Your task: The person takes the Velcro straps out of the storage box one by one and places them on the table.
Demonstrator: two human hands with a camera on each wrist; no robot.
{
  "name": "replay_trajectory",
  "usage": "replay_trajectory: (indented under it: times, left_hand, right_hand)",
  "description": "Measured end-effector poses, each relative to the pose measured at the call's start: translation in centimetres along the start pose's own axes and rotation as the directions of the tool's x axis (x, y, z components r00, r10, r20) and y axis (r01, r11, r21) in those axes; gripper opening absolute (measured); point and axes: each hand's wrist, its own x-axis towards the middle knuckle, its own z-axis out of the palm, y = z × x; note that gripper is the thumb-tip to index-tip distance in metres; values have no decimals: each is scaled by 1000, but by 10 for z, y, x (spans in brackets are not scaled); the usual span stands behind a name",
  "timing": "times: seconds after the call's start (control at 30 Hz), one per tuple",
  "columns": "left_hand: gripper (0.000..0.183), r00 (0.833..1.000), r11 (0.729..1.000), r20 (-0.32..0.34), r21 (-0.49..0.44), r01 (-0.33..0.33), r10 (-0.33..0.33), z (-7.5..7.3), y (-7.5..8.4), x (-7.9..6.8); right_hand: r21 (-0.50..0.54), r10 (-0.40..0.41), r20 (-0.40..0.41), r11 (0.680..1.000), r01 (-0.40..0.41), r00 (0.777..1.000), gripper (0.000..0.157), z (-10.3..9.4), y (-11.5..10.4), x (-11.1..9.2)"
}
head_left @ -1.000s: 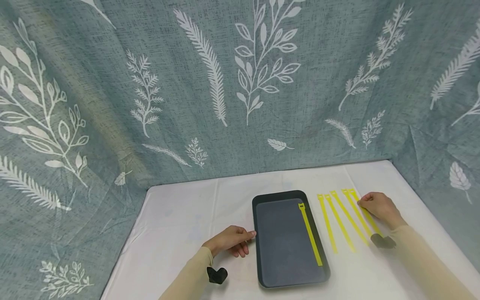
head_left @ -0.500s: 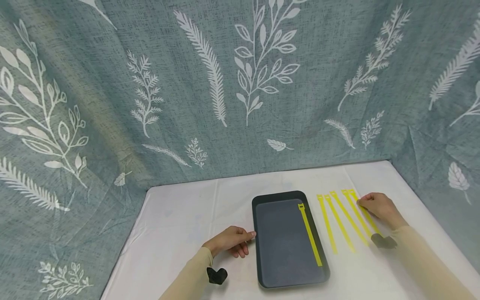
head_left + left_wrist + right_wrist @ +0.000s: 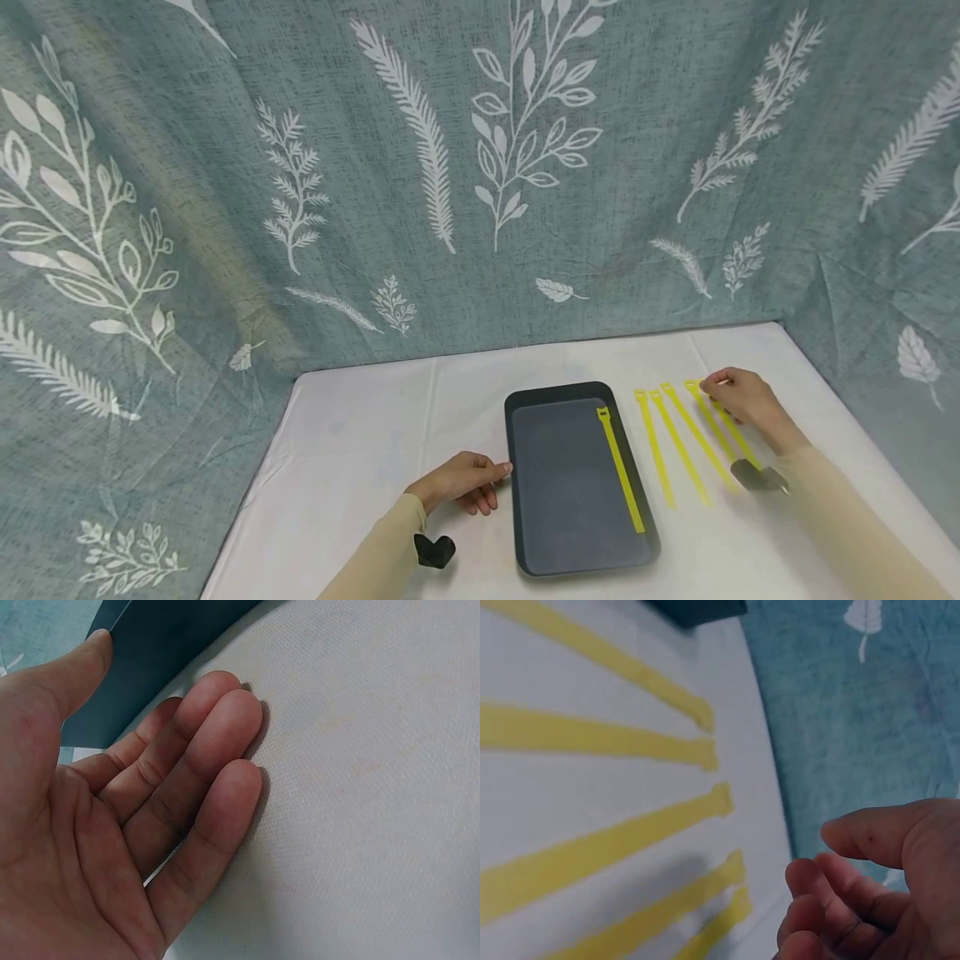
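My left hand (image 3: 461,481) lies beside the dark grey tray (image 3: 513,517), its thumb against the left rim. In the left wrist view the fingers (image 3: 225,724) are relaxed above the white cloth, and the tray wall (image 3: 161,645) rises behind them. My right hand (image 3: 746,400) hovers over the head end of the rightmost yellow cable tie (image 3: 738,437). In the right wrist view that hand (image 3: 870,892) has loosely bent fingers, a gap under the thumb, and nothing held. Another yellow cable tie (image 3: 621,471) lies lengthwise inside the tray, near its right wall.
Several more slotted-head cable ties, such as the leftmost one (image 3: 656,450), fan out on the white tablecloth (image 3: 360,450) right of the tray. A teal leaf-patterned curtain (image 3: 450,292) hangs behind the table and at both sides.
My right hand has shifted up and left, from beside the rightmost cable tie to over its head end. The left hand and tray have stayed put.
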Motion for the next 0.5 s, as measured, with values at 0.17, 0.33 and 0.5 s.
replay_trajectory:
  times: [0.17,0.33,0.5]
  left_hand:
    - [52,1000,1000,-1,1,-1,1,1,1,-1]
    - [53,1000,1000,2,-3,3,-3,1,0,-1]
    - [52,1000,1000,2,-8,3,-3,0,-1,0]
  right_hand:
    - [13,-50,23,999,50,998,43,3,-22,-3]
    - [-2,-76,46,997,76,996,44,6,-43,-8]
    - [-37,-110,56,993,112,992,44,8,-60,-13]
